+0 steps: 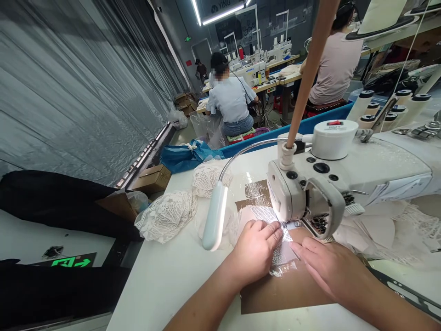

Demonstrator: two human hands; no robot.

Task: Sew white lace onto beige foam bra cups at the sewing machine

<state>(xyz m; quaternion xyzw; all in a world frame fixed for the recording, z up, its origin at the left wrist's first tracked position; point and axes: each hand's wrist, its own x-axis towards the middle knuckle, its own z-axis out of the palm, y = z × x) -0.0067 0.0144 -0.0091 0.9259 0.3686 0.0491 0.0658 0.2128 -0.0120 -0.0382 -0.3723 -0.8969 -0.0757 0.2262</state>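
Note:
A piece of white lace fabric point(262, 214) lies under the head of a white sewing machine point(289, 193). My left hand point(257, 250) rests on the lace left of the needle area, its fingers bent and close together, pressing the cloth. My right hand point(319, 264) lies to the right, fingertips at the fabric's right edge; its fingers are extended over the brown sheet point(275, 292) taped to the table. The needle itself is hidden by the machine head. A small lamp point(215, 216) on a bent metal neck hangs left of the hands.
Lace bundles point(168, 216) sit on the white table point(155, 280) at the left. More lace pieces point(386, 230) lie at the right. Thread cones point(396, 110) stand behind the machine. A brown pole point(312, 69) rises from it. People point(230, 99) sit at other machines farther back.

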